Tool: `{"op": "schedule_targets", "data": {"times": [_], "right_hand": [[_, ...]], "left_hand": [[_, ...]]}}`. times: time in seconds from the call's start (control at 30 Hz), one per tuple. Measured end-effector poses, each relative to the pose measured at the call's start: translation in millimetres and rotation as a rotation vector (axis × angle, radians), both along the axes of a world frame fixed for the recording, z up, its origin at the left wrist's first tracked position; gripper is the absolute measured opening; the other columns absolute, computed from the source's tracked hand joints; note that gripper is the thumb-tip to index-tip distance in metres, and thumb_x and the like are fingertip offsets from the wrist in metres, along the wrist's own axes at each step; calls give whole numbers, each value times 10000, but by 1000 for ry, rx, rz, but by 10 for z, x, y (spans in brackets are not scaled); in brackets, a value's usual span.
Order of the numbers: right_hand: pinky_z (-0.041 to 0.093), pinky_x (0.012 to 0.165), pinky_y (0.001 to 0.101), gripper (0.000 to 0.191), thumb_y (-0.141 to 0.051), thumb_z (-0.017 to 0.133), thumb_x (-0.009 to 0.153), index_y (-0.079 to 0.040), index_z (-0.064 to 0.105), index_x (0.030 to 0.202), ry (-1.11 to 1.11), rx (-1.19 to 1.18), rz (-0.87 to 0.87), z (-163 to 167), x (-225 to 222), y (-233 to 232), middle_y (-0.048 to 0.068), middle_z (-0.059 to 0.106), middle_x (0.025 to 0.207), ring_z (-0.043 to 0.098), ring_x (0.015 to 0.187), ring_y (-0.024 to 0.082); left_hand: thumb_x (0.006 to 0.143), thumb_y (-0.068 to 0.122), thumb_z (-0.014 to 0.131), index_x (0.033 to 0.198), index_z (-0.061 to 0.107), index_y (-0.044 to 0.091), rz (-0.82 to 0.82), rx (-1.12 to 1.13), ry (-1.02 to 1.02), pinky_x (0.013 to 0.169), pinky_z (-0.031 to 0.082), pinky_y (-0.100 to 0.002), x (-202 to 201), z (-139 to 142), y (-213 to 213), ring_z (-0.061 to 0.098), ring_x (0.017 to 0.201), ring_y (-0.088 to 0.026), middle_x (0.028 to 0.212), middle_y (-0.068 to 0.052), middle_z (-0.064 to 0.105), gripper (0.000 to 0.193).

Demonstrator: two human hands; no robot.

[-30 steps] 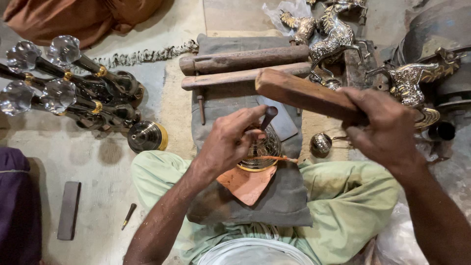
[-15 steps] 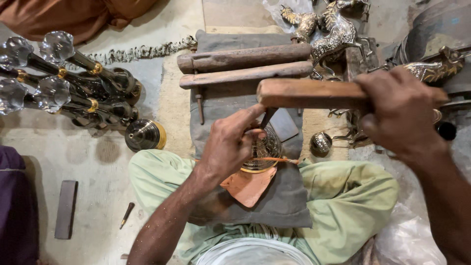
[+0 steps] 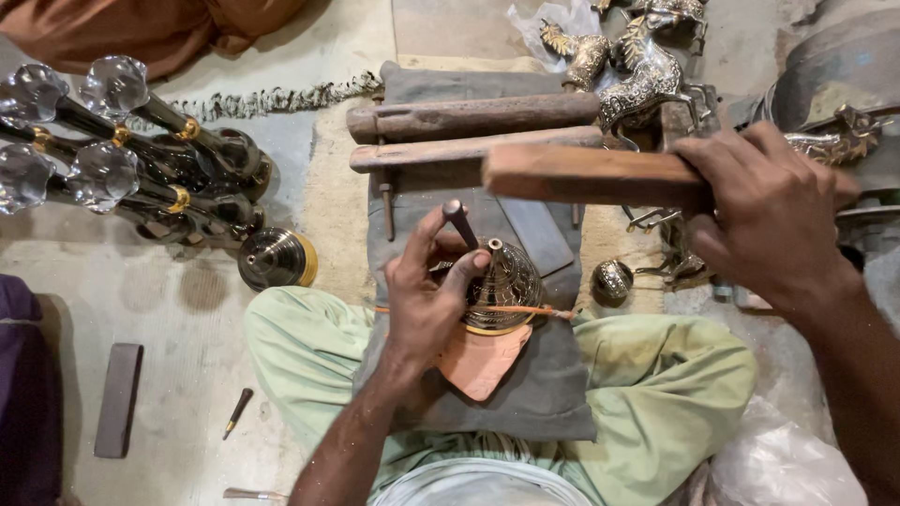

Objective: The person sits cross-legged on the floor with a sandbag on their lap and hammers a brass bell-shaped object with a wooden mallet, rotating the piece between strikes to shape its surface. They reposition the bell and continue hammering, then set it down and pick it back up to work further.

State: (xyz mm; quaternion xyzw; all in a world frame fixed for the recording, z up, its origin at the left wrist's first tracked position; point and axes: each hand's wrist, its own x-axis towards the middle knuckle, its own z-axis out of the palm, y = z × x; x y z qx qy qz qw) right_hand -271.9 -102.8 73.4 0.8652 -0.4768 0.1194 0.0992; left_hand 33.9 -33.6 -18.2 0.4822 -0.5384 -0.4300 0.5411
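My left hand [image 3: 427, 290] grips a thin metal chisel [image 3: 459, 223] and holds its tip against an engraved brass dome [image 3: 504, 286]. The dome rests on a grey cloth [image 3: 544, 394] across my lap, above an orange clay-coloured piece [image 3: 480, 361] and an orange cord [image 3: 539, 311]. My right hand [image 3: 769, 215] is closed on a wooden mallet block [image 3: 586, 175], raised level above and to the right of the chisel.
Two long wooden bars [image 3: 469, 120] lie ahead on grey cloth. Brass horse figures [image 3: 637, 66] stand at the upper right. Dark stems with glass knobs [image 3: 103, 141] lie left, beside a brass cap [image 3: 275, 258]. A small brass ball [image 3: 611, 279], a dark stone [image 3: 117, 398], a small tool [image 3: 236, 412].
The wooden mallet has swung from a tilted position to level and lifted away from the chisel. My left hand stays on the chisel against the dome.
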Motion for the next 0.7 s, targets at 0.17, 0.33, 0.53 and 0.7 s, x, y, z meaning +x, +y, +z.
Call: {"op": "schedule_targets", "data": {"times": [0.17, 0.33, 0.53, 0.7], "right_hand": [[580, 768, 465, 453, -81, 692, 783, -88, 702, 1236, 111, -109, 43, 156, 231, -209, 91, 743, 1042, 684, 925, 252], [600, 807, 437, 349, -212, 701, 890, -114, 641, 1219, 351, 21, 74, 433, 378, -304, 89, 728, 1042, 685, 917, 244], [587, 750, 436, 562, -123, 750, 740, -25, 643, 1283, 132, 112, 78, 615, 365, -323, 157, 719, 1019, 694, 872, 297], [576, 721, 444, 537, -97, 735, 714, -2, 650, 1236, 14, 106, 117, 623, 247, -240, 182, 732, 1038, 696, 829, 323]], "left_hand": [[964, -69, 680, 1448, 494, 47, 25, -46, 37, 779, 617, -266, -23, -86, 15, 730, 853, -108, 902, -79, 732, 532], [952, -89, 671, 1426, 501, 44, 30, -33, 41, 785, 614, -270, -24, -80, 14, 736, 856, -115, 907, -87, 741, 520], [956, -84, 676, 1414, 531, 56, -17, -54, 0, 783, 622, -270, -21, -56, 19, 748, 883, -117, 950, -91, 766, 501], [941, -38, 749, 1405, 529, 61, -36, -44, -22, 731, 602, -263, -14, -50, -13, 721, 843, -100, 934, -80, 758, 522]]}}
